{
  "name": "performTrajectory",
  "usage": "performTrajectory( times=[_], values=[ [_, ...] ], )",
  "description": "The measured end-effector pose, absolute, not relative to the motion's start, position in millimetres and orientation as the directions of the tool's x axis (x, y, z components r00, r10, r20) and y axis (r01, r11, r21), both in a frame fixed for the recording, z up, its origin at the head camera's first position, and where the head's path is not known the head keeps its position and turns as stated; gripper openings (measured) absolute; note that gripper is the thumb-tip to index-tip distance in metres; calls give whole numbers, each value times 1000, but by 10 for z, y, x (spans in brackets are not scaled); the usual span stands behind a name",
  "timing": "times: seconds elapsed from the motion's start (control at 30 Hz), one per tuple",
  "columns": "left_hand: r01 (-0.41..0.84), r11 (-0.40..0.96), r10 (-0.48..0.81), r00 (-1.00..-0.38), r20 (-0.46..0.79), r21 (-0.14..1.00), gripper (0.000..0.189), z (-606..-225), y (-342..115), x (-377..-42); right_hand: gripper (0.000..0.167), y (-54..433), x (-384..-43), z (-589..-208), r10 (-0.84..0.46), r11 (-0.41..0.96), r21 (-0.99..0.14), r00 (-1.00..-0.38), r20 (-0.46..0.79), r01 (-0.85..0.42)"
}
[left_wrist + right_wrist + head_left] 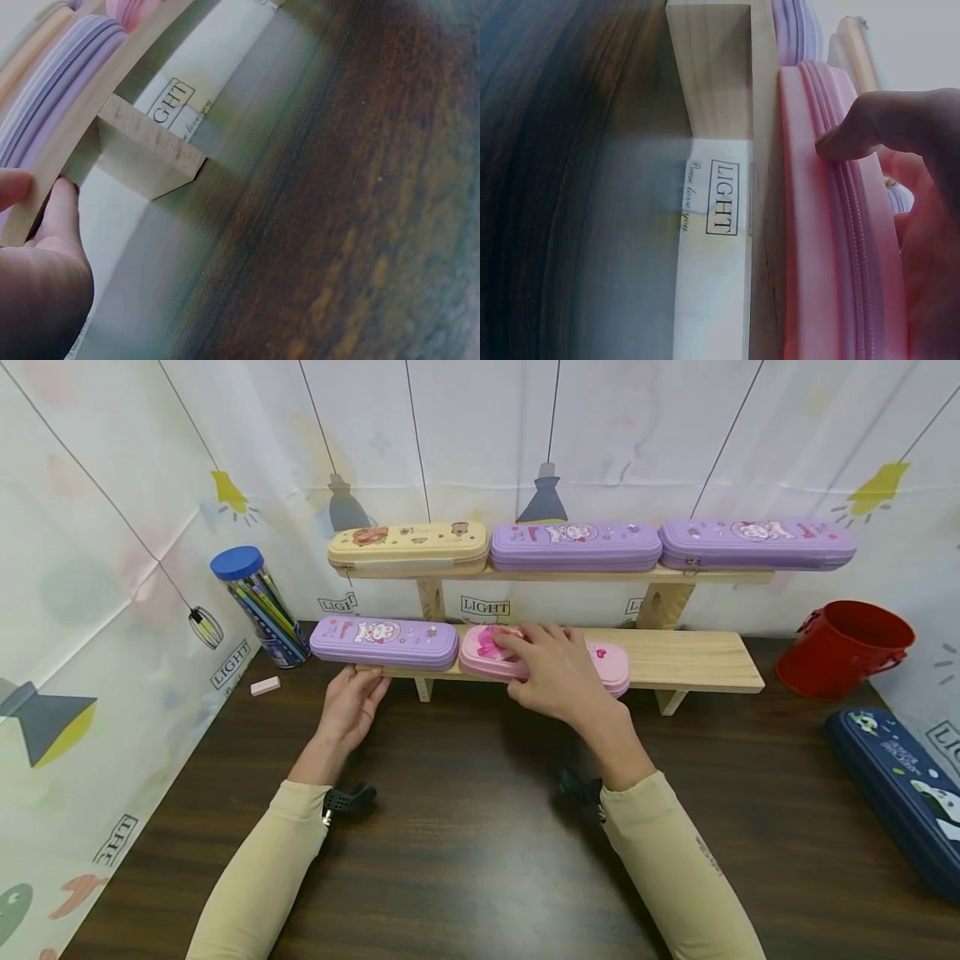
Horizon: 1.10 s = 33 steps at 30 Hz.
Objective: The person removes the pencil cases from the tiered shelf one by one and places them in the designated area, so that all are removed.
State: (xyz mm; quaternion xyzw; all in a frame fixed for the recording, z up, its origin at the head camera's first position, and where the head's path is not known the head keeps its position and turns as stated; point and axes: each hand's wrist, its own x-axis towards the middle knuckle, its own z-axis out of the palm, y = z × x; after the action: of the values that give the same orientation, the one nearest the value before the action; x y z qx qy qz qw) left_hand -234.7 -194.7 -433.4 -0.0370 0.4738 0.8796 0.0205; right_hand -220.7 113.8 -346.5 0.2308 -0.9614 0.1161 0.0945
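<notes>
A two-tier wooden shelf (690, 660) stands at the back of the dark table. My right hand (555, 672) reaches over a pink pencil case (615, 670) on the lower board and grips it, thumb on its front zip side in the right wrist view. To its left on the same board lies a purple pencil case (384, 642). My left hand (347, 710) holds the lower board's left front edge; the left wrist view shows the board (81, 124) between thumb and fingers. A yellow pencil case (408, 550) and two purple ones rest on the upper board.
A blue-lidded tube of pencils (262, 606) and a small pink block (266, 686) stand left of the shelf. At right are a red bucket (843, 652) and a dark blue case (900, 793). Printed cloth (480, 443) hangs behind.
</notes>
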Motion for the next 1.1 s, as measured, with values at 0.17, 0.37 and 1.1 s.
performTrajectory(
  times=[0.17, 0.37, 1.1],
  values=[
    [-78, -552, -2, -996, -95, 830, 37, -4350, -1919, -2343, 66, 1236, -2106, -3449, -424, 858, -220, -882, 207, -464],
    [-79, -559, -35, -992, -119, 825, 33, -4347, -1910, -2321, 70, 1450, -1894, -3371, -429, 853, -246, -886, 175, -461],
    [-94, -541, -13, -993, -120, 836, 29, -4319, -1945, -2308, 82, 2342, -1323, -3341, -371, 894, -261, -928, 20, -363]
  ],
)
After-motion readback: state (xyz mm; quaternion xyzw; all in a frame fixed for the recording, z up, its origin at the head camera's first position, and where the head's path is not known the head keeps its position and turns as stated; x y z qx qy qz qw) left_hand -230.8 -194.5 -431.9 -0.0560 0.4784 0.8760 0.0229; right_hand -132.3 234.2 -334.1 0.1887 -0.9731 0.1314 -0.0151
